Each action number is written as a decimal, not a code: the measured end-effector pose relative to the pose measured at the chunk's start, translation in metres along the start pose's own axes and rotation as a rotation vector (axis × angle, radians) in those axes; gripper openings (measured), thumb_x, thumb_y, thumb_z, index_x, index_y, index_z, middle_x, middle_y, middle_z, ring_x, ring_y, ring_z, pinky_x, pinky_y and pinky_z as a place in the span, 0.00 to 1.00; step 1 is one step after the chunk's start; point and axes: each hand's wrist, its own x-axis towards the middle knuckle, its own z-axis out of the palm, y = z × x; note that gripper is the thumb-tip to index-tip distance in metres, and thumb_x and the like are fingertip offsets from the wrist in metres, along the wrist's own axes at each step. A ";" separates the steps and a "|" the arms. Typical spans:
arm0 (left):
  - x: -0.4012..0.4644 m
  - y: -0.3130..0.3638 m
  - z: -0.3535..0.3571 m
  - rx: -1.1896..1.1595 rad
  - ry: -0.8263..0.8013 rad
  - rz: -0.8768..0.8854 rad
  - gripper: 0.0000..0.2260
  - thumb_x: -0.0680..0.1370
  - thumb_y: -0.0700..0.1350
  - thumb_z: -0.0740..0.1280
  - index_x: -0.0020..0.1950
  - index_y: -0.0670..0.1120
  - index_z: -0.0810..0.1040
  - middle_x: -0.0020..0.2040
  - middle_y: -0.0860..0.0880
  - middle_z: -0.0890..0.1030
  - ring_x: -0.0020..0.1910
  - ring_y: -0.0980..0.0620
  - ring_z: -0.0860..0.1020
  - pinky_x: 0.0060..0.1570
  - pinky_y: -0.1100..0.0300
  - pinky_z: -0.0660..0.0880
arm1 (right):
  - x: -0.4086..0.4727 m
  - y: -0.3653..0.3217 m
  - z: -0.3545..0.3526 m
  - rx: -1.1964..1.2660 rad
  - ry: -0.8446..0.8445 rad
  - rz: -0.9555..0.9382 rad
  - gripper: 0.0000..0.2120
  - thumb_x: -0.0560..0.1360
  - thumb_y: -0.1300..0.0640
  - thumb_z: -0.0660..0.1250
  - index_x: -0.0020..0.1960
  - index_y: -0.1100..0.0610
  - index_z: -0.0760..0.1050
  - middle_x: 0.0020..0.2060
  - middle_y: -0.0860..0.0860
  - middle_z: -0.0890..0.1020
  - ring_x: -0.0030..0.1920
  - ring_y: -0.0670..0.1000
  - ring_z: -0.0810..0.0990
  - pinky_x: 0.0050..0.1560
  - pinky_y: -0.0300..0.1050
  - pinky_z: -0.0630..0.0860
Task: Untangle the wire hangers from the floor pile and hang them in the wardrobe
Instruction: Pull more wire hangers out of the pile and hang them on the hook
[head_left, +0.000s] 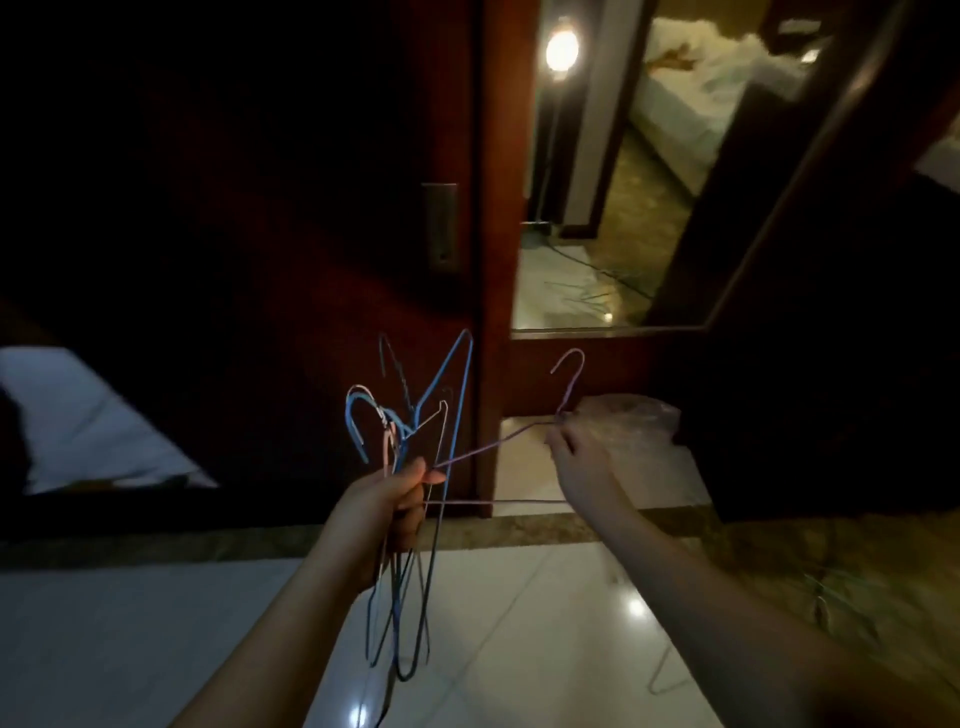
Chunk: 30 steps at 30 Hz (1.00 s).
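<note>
My left hand (400, 493) grips a tangled bunch of wire hangers (410, 571), blue, dark and pale pink, with their hooks up and their bodies hanging toward the floor. My right hand (571, 452) pinches the neck of a purple wire hanger (566, 384) just below its hook. That hanger's shoulder wire runs back to the left hand and its bottom bar crosses between the two hands. The dark wardrobe (234, 208) stands straight ahead, its inside too dark to see.
A mirrored wardrobe door (623, 182) on the right reflects a lamp, a bed and hangers on the floor. A crumpled clear plastic bag (634, 421) lies on the white tile floor (519, 623). A faint hanger (670, 675) lies at lower right.
</note>
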 end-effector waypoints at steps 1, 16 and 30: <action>-0.011 0.001 -0.030 -0.023 0.014 0.013 0.12 0.80 0.48 0.63 0.53 0.39 0.77 0.31 0.50 0.65 0.27 0.53 0.62 0.27 0.60 0.59 | -0.001 -0.011 0.023 -0.025 0.014 -0.021 0.11 0.82 0.46 0.57 0.51 0.50 0.75 0.42 0.47 0.76 0.45 0.51 0.77 0.46 0.50 0.73; -0.163 0.042 -0.376 -0.316 0.370 0.166 0.12 0.74 0.48 0.66 0.50 0.39 0.78 0.28 0.53 0.59 0.21 0.58 0.58 0.19 0.67 0.53 | -0.049 -0.254 0.314 -0.075 -0.492 -0.382 0.16 0.83 0.48 0.54 0.48 0.49 0.79 0.41 0.49 0.81 0.44 0.48 0.78 0.45 0.45 0.70; -0.227 0.125 -0.545 -0.226 0.878 0.401 0.12 0.83 0.49 0.60 0.54 0.42 0.77 0.32 0.49 0.70 0.20 0.57 0.61 0.21 0.67 0.57 | -0.040 -0.438 0.492 0.070 -0.654 -0.574 0.13 0.81 0.50 0.60 0.43 0.54 0.77 0.32 0.48 0.76 0.34 0.46 0.72 0.40 0.44 0.66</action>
